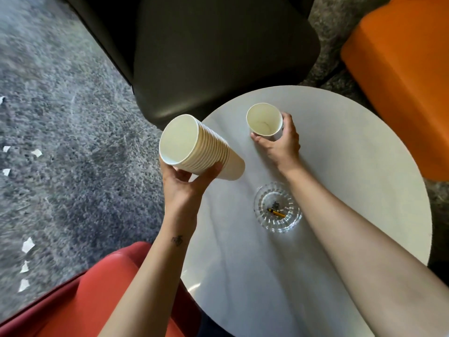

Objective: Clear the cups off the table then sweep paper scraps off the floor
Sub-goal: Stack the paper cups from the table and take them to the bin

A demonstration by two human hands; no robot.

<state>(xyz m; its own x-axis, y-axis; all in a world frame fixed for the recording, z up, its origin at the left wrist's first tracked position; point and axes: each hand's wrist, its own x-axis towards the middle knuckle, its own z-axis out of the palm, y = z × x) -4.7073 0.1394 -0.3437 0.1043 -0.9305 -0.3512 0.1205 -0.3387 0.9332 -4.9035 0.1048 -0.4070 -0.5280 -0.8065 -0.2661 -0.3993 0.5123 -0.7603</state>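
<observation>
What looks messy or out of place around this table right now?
White paper scraps lie scattered on the grey carpet left of the table. The glass ashtray holds ash and a small yellow stub. The single cup in the right hand has a faint stain inside. Nothing looks spilled.

I see soft, even daylight. A pale sheen streaks the white table (352, 166), shadows faint. The carpet (60, 117) at left is motion-blurred; frame edges bow, wide-angle.

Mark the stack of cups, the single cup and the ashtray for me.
stack of cups (211, 145): head view, stacked rims on its side
single cup (263, 119): head view, inner wall
ashtray (279, 228): head view, near rim
</observation>
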